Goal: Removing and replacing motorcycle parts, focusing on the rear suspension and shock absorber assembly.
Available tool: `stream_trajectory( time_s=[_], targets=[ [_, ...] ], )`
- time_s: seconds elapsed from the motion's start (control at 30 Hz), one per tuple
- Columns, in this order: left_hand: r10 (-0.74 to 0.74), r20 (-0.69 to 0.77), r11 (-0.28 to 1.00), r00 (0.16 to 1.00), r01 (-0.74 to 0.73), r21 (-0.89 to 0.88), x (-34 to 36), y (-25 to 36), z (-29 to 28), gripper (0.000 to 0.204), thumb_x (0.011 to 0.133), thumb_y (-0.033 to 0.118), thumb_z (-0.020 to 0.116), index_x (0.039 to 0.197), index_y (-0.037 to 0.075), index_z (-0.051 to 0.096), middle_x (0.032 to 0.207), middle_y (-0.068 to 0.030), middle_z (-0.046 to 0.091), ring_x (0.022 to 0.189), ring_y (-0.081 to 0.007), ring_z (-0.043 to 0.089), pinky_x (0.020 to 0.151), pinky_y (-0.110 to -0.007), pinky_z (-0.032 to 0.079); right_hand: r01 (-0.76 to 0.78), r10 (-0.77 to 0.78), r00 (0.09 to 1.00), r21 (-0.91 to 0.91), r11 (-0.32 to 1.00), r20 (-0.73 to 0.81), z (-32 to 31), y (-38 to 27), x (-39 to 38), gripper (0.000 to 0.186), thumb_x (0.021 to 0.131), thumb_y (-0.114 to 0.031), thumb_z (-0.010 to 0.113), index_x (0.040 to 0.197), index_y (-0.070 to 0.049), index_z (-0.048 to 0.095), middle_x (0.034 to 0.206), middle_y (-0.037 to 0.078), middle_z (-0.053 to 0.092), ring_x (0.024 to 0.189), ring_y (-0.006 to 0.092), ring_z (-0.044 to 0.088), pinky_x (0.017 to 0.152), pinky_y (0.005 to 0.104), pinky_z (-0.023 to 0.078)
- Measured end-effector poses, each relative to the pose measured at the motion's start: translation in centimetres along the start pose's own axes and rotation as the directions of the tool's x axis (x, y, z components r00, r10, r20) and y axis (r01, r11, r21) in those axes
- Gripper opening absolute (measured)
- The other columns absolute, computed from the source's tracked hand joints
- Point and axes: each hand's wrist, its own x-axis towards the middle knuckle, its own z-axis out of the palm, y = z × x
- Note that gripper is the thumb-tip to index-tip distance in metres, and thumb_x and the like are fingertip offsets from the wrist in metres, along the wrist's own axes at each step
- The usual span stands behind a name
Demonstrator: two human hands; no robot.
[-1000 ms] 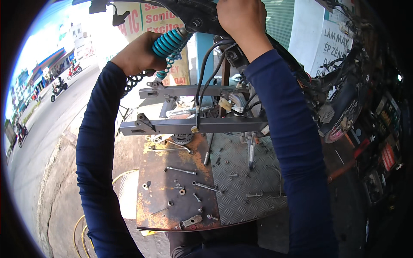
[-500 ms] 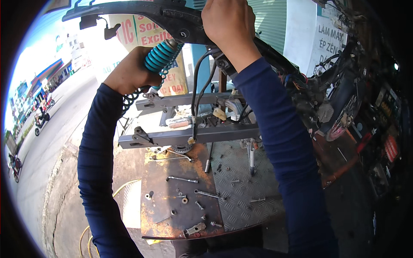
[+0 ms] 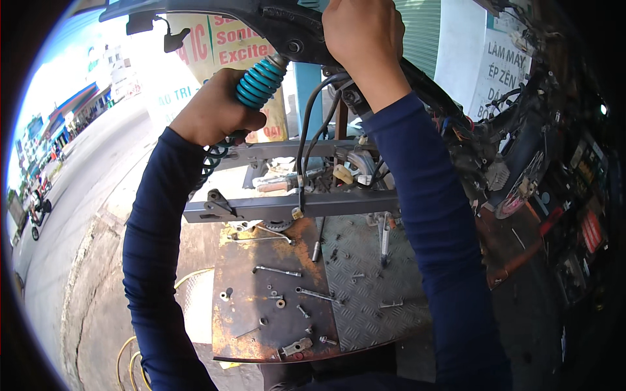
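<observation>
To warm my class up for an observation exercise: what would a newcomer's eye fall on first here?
Probably the bright turquoise coil spring at upper centre-left, with the left hand wrapped around it just below the dark frame. Next, the right hand raised at that frame, top centre. Below, long grey bars cross mid-picture above a rust-stained plate scattered with wrenches and small hardware.

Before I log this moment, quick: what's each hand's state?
Left hand: closed around the teal-coiled shock absorber.
Right hand: at the black frame; fingertips hidden, so grip cannot be told.
</observation>
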Motion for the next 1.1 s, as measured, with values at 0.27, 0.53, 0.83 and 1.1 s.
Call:
stream_trajectory(
  time_s=[0.27,0.53,0.83,1.1],
  targets=[
    [0.079,-0.039,0.983,0.996,-0.072,0.168,0.2,0.3,-0.6,0.035,0.066,0.009,0.074,0.094,-0.007,0.061,0.07,-0.0123,0.064,0.056,-0.0205,0.062,0.054,-0.032,0.052,0.012,-0.012,1.0,-0.018,1.0,0.018,0.6,0.3,0.5,0.025,0.096,-0.02,0.046,0.095,0.001,0.058,0.081,0.028,0.065,0.081,0.0456,0.064,0.073,0.0527,0.05],
    [0.173,-0.072,0.956,0.982,-0.15,0.253,0.5,0.7,-1.2,0.035,0.062,0.009,0.073,0.091,-0.007,0.062,0.071,-0.0154,0.065,0.056,-0.0218,0.063,0.056,-0.034,0.052,0.058,-0.057,0.998,-0.026,0.998,0.02,0.8,0.4,0.3,0.021,0.095,-0.018,0.047,0.096,0.0,0.057,0.081,0.028,0.065,0.081,0.0454,0.063,0.073,0.0524,0.049],
    [0.073,-0.023,0.958,0.997,-0.064,0.279,0.7,1.2,-1.7,0.033,0.063,0.008,0.074,0.091,-0.007,0.063,0.07,-0.0156,0.065,0.056,-0.0216,0.064,0.057,-0.034,0.053,0.052,-0.052,0.999,-0.015,0.999,0.011,0.8,0.3,0.3,0.021,0.095,-0.018,0.046,0.098,-0.001,0.058,0.082,0.027,0.066,0.08,0.0441,0.064,0.073,0.0521,0.05],
    [0.117,-0.056,0.965,0.992,-0.1,0.242,0.9,-0.2,-1.0,0.035,0.062,0.009,0.075,0.091,-0.007,0.063,0.07,-0.0147,0.065,0.056,-0.0216,0.064,0.058,-0.035,0.053,0.059,-0.09,0.996,0.545,0.836,0.031,-2.4,1.8,0.8,0.013,0.094,-0.009,0.056,0.099,0.002,0.051,0.077,0.013,0.06,0.071,0.021,0.06,0.066,0.033,0.047]
  ],
)
